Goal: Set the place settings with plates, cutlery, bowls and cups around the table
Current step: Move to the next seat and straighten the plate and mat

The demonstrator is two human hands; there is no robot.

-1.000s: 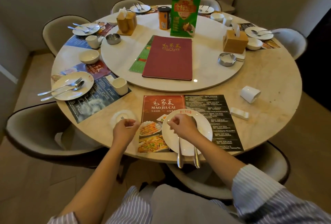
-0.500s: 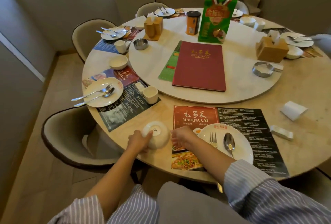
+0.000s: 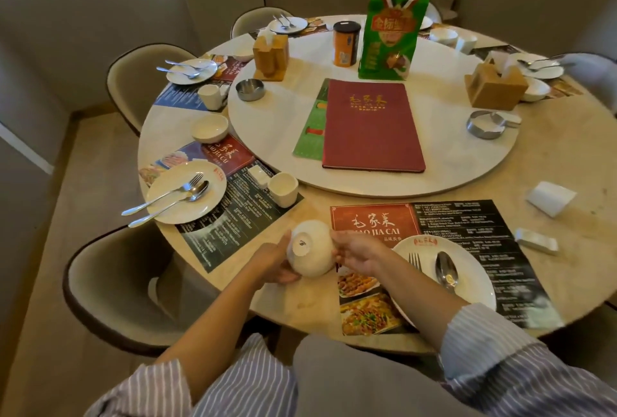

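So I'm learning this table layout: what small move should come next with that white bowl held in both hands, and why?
Probably turn the small white ceramic bowl upright and set it on the table beyond the plate. The left hand and right hand hold it with its base facing the camera, while the neighbouring setting's bowl already sits upright beyond its white plate.

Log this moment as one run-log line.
step: placing bowl | left hand: holds bowl | right hand: holds bowl | bowl: base up, by near plate | fork, spoon: on plate
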